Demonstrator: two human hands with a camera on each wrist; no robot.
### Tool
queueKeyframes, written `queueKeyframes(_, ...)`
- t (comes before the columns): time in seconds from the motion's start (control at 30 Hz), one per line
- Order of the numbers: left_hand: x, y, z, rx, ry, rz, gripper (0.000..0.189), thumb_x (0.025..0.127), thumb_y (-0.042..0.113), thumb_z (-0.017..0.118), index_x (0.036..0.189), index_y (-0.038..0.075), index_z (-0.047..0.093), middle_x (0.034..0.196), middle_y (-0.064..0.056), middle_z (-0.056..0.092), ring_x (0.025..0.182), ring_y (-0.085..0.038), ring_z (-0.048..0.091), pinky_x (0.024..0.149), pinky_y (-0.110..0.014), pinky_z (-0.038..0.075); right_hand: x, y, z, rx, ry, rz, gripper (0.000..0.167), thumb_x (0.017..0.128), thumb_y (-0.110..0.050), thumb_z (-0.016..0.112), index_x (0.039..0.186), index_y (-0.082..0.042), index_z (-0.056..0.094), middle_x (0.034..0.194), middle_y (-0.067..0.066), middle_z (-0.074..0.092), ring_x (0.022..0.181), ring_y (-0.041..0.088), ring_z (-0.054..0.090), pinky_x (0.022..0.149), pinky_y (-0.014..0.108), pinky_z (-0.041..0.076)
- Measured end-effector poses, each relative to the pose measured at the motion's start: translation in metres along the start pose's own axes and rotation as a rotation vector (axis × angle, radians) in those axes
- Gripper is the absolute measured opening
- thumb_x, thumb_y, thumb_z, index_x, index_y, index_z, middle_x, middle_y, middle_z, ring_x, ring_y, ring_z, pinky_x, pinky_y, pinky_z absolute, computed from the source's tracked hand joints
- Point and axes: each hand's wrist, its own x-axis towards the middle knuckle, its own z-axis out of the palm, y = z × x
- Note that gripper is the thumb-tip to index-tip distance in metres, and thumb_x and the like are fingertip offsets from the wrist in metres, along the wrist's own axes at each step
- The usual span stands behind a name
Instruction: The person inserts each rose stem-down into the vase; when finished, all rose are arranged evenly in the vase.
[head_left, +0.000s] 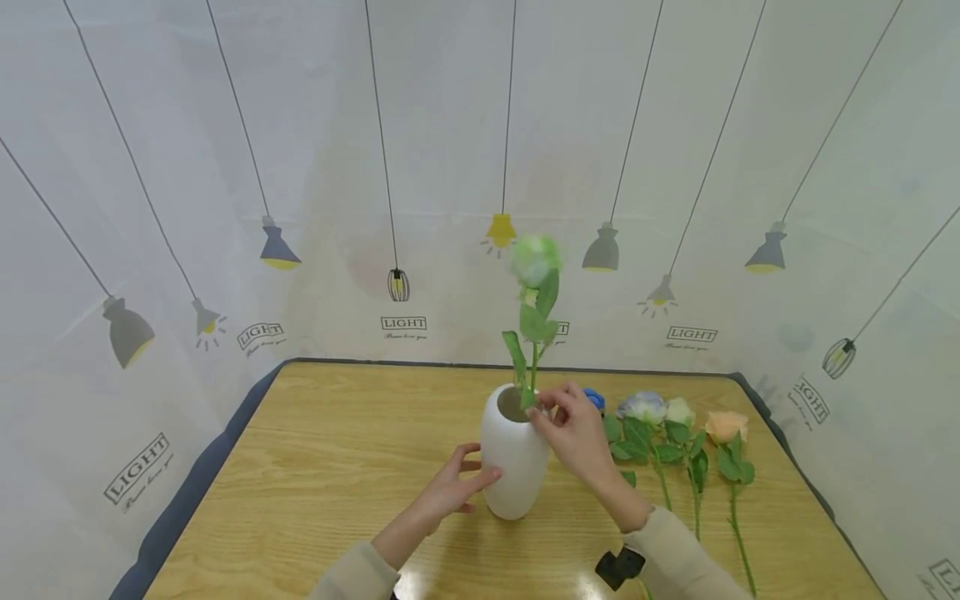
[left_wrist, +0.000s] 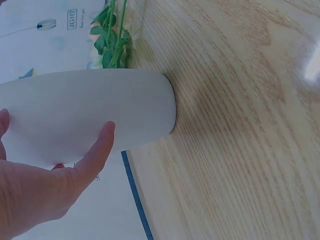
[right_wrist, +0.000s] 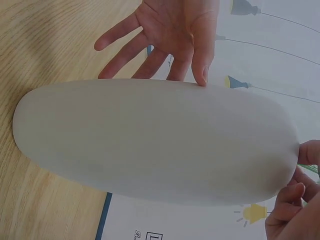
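Observation:
A tall white vase [head_left: 515,467] stands upright on the wooden table. My left hand [head_left: 444,493] is at its left side, thumb [left_wrist: 97,150] laid against the wall and fingers spread, fairly straight, as the right wrist view shows. At the vase's mouth, my right hand [head_left: 579,437] pinches the lower stem of a pale green-white rose [head_left: 536,262] between thumb and fingertips. The rose points upward, its leaves [head_left: 542,321] above the rim and its lower stem at the opening. In the right wrist view the vase [right_wrist: 150,142] hides most of that stem.
To the right of the vase lie a blue flower [head_left: 595,399], a pale lilac rose [head_left: 642,407], a cream rose [head_left: 680,412] and a peach rose [head_left: 726,426], stems towards the front. A lamp-printed curtain [head_left: 450,167] surrounds the table [head_left: 337,442] at the back and sides.

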Motion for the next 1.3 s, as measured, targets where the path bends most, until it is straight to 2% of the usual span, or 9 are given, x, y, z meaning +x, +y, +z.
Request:
queueKeyframes(0.4, 0.005, -0.006, 0.001, -0.007, 0.020, -0.008, 0.071, 0.082, 0.039, 0.061, 0.133, 0.004, 0.026, 0.124, -0.025, 0.037, 0.104, -0.039, 0.045, 0.070, -0.051, 0.045, -0.004, 0.004, 0.000, 0.050, 0.006, 0.025, 0.008, 0.081, -0.018, 0.065, 0.084, -0.011, 0.069, 0.076, -0.001, 0.047, 0.056, 0.013, 0.041, 0.049, 0.024, 0.037)
queueKeyframes(0.6, 0.005, -0.006, 0.001, -0.001, 0.027, 0.004, 0.071, 0.081, 0.039, 0.062, 0.132, 0.003, 0.028, 0.123, -0.025, 0.038, 0.102, -0.036, 0.048, 0.069, -0.049, 0.046, -0.005, 0.014, -0.004, 0.159, 0.110, 0.026, 0.011, 0.081, -0.020, 0.065, 0.081, -0.009, 0.067, 0.074, 0.003, 0.051, 0.056, 0.017, 0.042, 0.045, 0.026, 0.035)
queueKeyframes(0.63, 0.004, -0.006, 0.001, -0.002, 0.028, 0.006, 0.071, 0.081, 0.039, 0.062, 0.131, 0.003, 0.028, 0.123, -0.025, 0.038, 0.102, -0.036, 0.048, 0.069, -0.049, 0.046, -0.005, 0.026, -0.003, 0.209, 0.139, -0.010, 0.011, 0.081, -0.021, 0.066, 0.083, -0.011, 0.067, 0.074, 0.001, 0.051, 0.056, 0.014, 0.042, 0.044, 0.023, 0.033)
queueKeyframes(0.8, 0.004, -0.005, 0.001, -0.006, 0.029, 0.004, 0.071, 0.081, 0.039, 0.062, 0.131, 0.003, 0.028, 0.123, -0.025, 0.038, 0.104, -0.038, 0.046, 0.070, -0.049, 0.045, -0.009, 0.046, -0.015, 0.237, 0.193, -0.005, 0.015, 0.082, -0.027, 0.064, 0.086, -0.013, 0.067, 0.072, 0.002, 0.053, 0.055, 0.014, 0.041, 0.043, 0.024, 0.031)
queueKeyframes(0.93, 0.004, -0.004, 0.001, -0.009, 0.019, -0.007, 0.071, 0.081, 0.039, 0.062, 0.132, 0.003, 0.027, 0.124, -0.024, 0.038, 0.104, -0.037, 0.046, 0.070, -0.051, 0.045, -0.018, 0.109, -0.011, 0.219, 0.215, 0.013, 0.009, 0.083, -0.017, 0.064, 0.089, -0.011, 0.066, 0.080, 0.003, 0.057, 0.056, 0.013, 0.042, 0.043, 0.023, 0.031)
queueKeyframes(1.0, 0.002, -0.002, 0.001, -0.012, 0.011, -0.012, 0.070, 0.082, 0.037, 0.061, 0.132, 0.003, 0.027, 0.124, -0.025, 0.038, 0.103, -0.037, 0.047, 0.071, -0.052, 0.044, -0.025, 0.165, -0.003, 0.177, 0.213, 0.015, 0.011, 0.083, -0.017, 0.063, 0.093, -0.015, 0.066, 0.084, 0.000, 0.058, 0.057, 0.009, 0.042, 0.043, 0.021, 0.030)
queueKeyframes(1.07, 0.000, 0.002, 0.002, -0.022, 0.005, -0.012, 0.069, 0.083, 0.036, 0.061, 0.132, 0.002, 0.027, 0.123, -0.025, 0.038, 0.102, -0.037, 0.047, 0.071, -0.053, 0.044, -0.032, 0.216, 0.006, 0.058, 0.207, 0.103, 0.014, 0.083, -0.028, 0.063, 0.096, -0.024, 0.065, 0.086, -0.007, 0.058, 0.058, 0.010, 0.043, 0.043, 0.023, 0.033)
queueKeyframes(1.17, 0.000, 0.002, 0.002, -0.024, 0.005, -0.012, 0.069, 0.083, 0.036, 0.061, 0.132, 0.002, 0.026, 0.123, -0.025, 0.038, 0.103, -0.037, 0.047, 0.071, -0.052, 0.044, -0.044, 0.259, 0.013, -0.068, 0.168, 0.204, 0.017, 0.081, -0.045, 0.059, 0.096, -0.038, 0.061, 0.089, -0.017, 0.056, 0.060, 0.006, 0.044, 0.044, 0.025, 0.036)
queueKeyframes(1.3, 0.004, -0.004, 0.001, -0.027, 0.009, -0.011, 0.070, 0.082, 0.038, 0.061, 0.132, 0.004, 0.026, 0.124, -0.024, 0.037, 0.103, -0.035, 0.047, 0.071, -0.052, 0.045, -0.057, 0.264, 0.012, -0.110, 0.118, 0.299, 0.020, 0.080, -0.052, 0.056, 0.094, -0.039, 0.060, 0.090, -0.019, 0.057, 0.068, 0.005, 0.049, 0.053, 0.029, 0.042)
